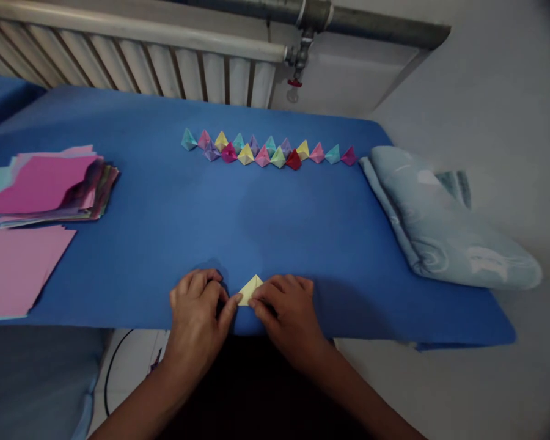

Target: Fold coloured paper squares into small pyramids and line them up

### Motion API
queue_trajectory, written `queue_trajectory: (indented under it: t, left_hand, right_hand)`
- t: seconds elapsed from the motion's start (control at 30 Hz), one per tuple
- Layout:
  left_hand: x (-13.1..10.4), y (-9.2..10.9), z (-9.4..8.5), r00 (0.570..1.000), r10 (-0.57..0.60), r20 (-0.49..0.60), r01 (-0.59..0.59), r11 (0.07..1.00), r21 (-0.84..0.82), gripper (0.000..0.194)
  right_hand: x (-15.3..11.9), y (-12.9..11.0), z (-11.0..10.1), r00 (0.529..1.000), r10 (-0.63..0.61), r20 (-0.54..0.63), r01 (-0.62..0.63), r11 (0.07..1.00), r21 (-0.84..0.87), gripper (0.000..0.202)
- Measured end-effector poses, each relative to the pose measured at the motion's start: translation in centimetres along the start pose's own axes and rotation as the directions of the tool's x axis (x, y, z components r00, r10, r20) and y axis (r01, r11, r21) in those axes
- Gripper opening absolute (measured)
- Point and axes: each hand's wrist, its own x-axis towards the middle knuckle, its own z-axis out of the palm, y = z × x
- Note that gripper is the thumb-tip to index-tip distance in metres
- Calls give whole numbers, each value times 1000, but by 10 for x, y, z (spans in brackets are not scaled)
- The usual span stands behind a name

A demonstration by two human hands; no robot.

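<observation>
On the blue worktop point(311, 232): folded blanket point(421, 214) at right, coloured paper sheets point(41, 183) at left, 2 staggered rows of origami pieces point(263, 156) beyond. Near the front edge, left hand point(197, 305) loosely curled at 1 corner, grip unclear, and right hand point(288, 308) pinched onto the other side of a small yellow paper triangle point(251, 291). Apparently mid-crease; likely calling for even pressure along the fold.

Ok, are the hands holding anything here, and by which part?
A folded yellow paper: the right hand has thumb and fingers on its right side; the left hand has its thumb at the lower left corner.
</observation>
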Motion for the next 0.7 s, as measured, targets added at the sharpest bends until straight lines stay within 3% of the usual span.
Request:
queue_trajectory:
  t: [0.13, 0.2, 0.3, 0.4, 0.57, 0.7]
  left_hand:
    - [-3, -5, -4, 995, 59, -74, -54, 996, 70, 16]
    - [-6, 0, -4, 975, 200, -102, -197, 980, 37, 16]
    - [-11, 12, 1, 928, 370, -40, -372, 920, -122, 32]
    - [-12, 17, 9, 941, 337, 15, -329, 925, -189, 35]
    - [-13, 8, 18, 941, 339, -2, -333, 925, -183, 33]
    - [-15, 5, 18, 944, 327, 49, -313, 932, -182, 35]
  right_hand:
    - [1, -1, 0, 1000, -1, 11, 1, 1000, 11, 6]
    - [1, -1, -1, 1000, -2, 18, 2, 1000, -13, 6]
    - [2, -2, -1, 999, -2, 43, 5, 998, -59, 9]
    - [-2, 1, -1, 999, -21, 24, 22, 999, -27, 2]
    - [-17, 14, -4, 988, -95, -119, 103, 992, 68, 24]
    - [-25, 22, -10, 984, -138, -116, 140, 990, 2, 24]
